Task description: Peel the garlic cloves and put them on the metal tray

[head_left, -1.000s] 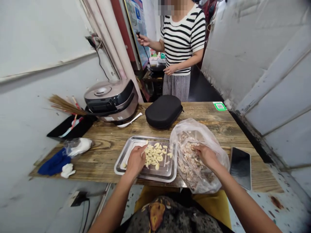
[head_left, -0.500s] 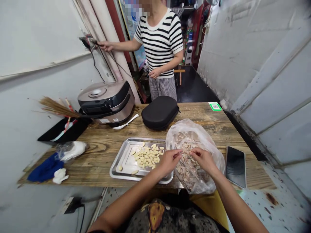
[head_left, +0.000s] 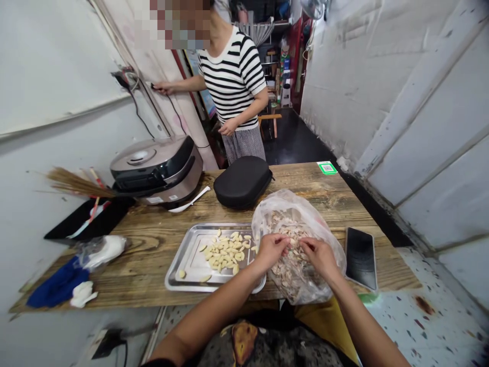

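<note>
My left hand (head_left: 272, 251) and my right hand (head_left: 318, 253) meet over an open clear plastic bag (head_left: 331, 232) full of papery garlic skins (head_left: 284, 272). Both hands are closed in a pinch, thumbs against fingertips. Between them shows a small pale piece, apparently a garlic clove (head_left: 292, 241), partly hidden by the fingers. To the left of the bag lies a metal tray (head_left: 174, 262) with a heap of peeled garlic cloves (head_left: 225, 251). My left forearm passes over the tray's near right corner.
A phone (head_left: 361, 257) lies right of the bag. Behind are a black zip case (head_left: 242, 182), a rice cooker (head_left: 156, 171) and a white spoon (head_left: 190, 200). At left lie a blue cloth (head_left: 57, 283) and a dustpan (head_left: 91, 219). A person (head_left: 233, 76) stands across the table holding a corded plug.
The view has turned slightly right. My hands stay pinched over the bag, with a pale piece now showing between them. The other person's hand has moved away from the wall socket with a plug.
</note>
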{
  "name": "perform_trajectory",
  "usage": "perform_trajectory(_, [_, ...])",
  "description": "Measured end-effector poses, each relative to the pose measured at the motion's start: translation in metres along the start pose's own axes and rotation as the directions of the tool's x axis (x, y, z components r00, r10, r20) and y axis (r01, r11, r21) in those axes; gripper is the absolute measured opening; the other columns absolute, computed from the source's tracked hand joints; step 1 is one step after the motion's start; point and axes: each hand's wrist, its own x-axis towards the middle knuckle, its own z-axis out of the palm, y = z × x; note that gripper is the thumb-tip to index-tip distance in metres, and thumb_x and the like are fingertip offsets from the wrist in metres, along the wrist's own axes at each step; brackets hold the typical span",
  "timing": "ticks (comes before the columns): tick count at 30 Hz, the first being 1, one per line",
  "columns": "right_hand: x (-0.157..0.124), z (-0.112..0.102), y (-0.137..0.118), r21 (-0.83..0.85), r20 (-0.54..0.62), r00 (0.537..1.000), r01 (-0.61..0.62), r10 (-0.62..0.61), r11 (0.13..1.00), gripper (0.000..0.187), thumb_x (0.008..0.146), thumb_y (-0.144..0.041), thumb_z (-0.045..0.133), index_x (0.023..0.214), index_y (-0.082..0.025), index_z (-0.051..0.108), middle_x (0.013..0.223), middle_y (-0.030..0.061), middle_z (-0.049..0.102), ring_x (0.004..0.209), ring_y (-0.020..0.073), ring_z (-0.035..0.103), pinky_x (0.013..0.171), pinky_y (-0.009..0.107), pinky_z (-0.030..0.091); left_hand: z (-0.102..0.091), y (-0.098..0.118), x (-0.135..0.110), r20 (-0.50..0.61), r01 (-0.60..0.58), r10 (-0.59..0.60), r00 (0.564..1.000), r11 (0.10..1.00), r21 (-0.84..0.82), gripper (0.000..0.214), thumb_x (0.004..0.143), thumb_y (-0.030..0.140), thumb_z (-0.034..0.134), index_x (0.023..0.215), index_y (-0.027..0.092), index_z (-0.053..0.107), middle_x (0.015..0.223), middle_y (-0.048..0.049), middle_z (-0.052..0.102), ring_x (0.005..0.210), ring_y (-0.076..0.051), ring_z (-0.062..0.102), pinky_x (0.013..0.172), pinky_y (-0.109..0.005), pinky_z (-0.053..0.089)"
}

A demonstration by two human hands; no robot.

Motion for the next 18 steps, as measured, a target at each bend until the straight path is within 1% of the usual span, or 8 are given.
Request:
perform_trajectory(2, [-0.002, -0.002, 0.001, -0.146, -0.031, 0.998, 0.055, -0.06, 0.988, 0.029, 0.077, -0.029, 0.051, 0.097, -0.016, 0.066, 0.068, 0.0039, 0.065, 0.062, 0.0186, 0.058, 0.063, 0.029, 0.044, -0.001, -0.001, 0.001, 0.026, 0.025, -0.024, 0.999, 0.999, -0.04, 0.026, 0.069, 0.036, 0.062, 0.072, 0.011, 0.066, 0.062, -0.0012, 0.062, 0.047, -0.008, 0.047, 0.046, -0.019, 0.038])
perform_trajectory(4, [-0.005, -0.002, -0.003, -0.171, -0.016, 0.992, 0.12, -0.125, 0.978, 0.033, 0.077, -0.028, 0.052, 0.105, -0.016, 0.064, 0.081, 0.0067, 0.066, 0.064, 0.0181, 0.059, 0.066, 0.03, 0.045, -0.001, 0.0, 0.0, 0.049, 0.056, -0.052, 0.997, 0.995, -0.086, 0.029, 0.069, 0.039, 0.063, 0.07, 0.01, 0.064, 0.061, -0.001, 0.06, 0.046, -0.006, 0.044, 0.045, -0.018, 0.034])
perform_trajectory(7, [-0.01, 0.001, -0.014, 0.013, -0.036, 0.977, 0.212, -0.212, 0.977, 0.029, 0.081, -0.032, 0.052, 0.103, -0.019, 0.065, 0.095, 0.0079, 0.065, 0.075, 0.0179, 0.06, 0.072, 0.03, 0.047, -0.001, 0.003, -0.002, 0.12, 0.124, -0.106, 0.987, 0.979, -0.159, 0.035, 0.067, 0.043, 0.065, 0.07, 0.008, 0.063, 0.058, -0.0005, 0.056, 0.044, -0.004, 0.038, 0.041, -0.016, 0.027])
perform_trajectory(10, [-0.014, 0.007, -0.024, 0.196, -0.136, 0.973, 0.209, -0.185, 0.958, 0.026, 0.081, -0.035, 0.054, 0.098, -0.019, 0.067, 0.096, 0.0073, 0.066, 0.089, 0.0199, 0.06, 0.079, 0.032, 0.047, -0.001, 0.007, -0.004, 0.194, 0.178, -0.138, 0.971, 0.962, -0.207, 0.041, 0.063, 0.046, 0.069, 0.074, 0.007, 0.064, 0.058, -0.0007, 0.054, 0.044, -0.003, 0.037, 0.041, -0.016, 0.023])
perform_trajectory(12, [-0.016, 0.009, -0.027, 0.217, -0.191, 0.966, 0.216, -0.175, 0.952, 0.026, 0.082, -0.035, 0.054, 0.098, -0.019, 0.066, 0.097, 0.0079, 0.066, 0.093, 0.0202, 0.06, 0.083, 0.033, 0.047, 0.0, 0.008, -0.006, 0.219, 0.198, -0.149, 0.964, 0.955, -0.222, 0.042, 0.062, 0.047, 0.07, 0.076, 0.007, 0.065, 0.058, -0.0008, 0.054, 0.043, -0.002, 0.037, 0.041, -0.016, 0.024])
perform_trajectory(13, [-0.017, 0.009, -0.027, 0.192, -0.209, 0.959, 0.231, -0.19, 0.954, 0.026, 0.083, -0.034, 0.053, 0.099, -0.019, 0.066, 0.099, 0.0083, 0.066, 0.094, 0.0202, 0.06, 0.084, 0.033, 0.047, 0.0, 0.009, -0.007, 0.203, 0.189, -0.144, 0.969, 0.956, -0.223, 0.041, 0.063, 0.046, 0.069, 0.077, 0.008, 0.065, 0.058, -0.0007, 0.055, 0.043, -0.003, 0.037, 0.041, -0.016, 0.025])
perform_trajectory(15, [-0.018, 0.01, -0.026, 0.082, -0.236, 0.939, 0.277, -0.251, 0.957, 0.025, 0.086, -0.032, 0.05, 0.101, -0.019, 0.065, 0.101, 0.0088, 0.066, 0.096, 0.0202, 0.06, 0.085, 0.034, 0.047, 0.0, 0.01, -0.01, 0.078, 0.086, -0.073, 0.994, 0.981, -0.173, 0.036, 0.065, 0.041, 0.069, 0.08, 0.009, 0.067, 0.06, -0.0019, 0.06, 0.046, -0.005, 0.044, 0.044, -0.017, 0.032])
perform_trajectory(18, [-0.019, 0.011, -0.021, -0.132, -0.242, 0.89, 0.363, -0.386, 0.922, 0.025, 0.088, -0.028, 0.047, 0.105, -0.019, 0.062, 0.1, 0.0089, 0.067, 0.092, 0.0201, 0.063, 0.082, 0.034, 0.05, -0.001, 0.016, -0.015, -0.097, -0.14, 0.145, 0.985, 0.989, 0.054, 0.025, 0.069, 0.034, 0.067, 0.082, 0.012, 0.071, 0.074, -0.0054, 0.07, 0.065, -0.014, 0.06, 0.061, -0.023, 0.046])
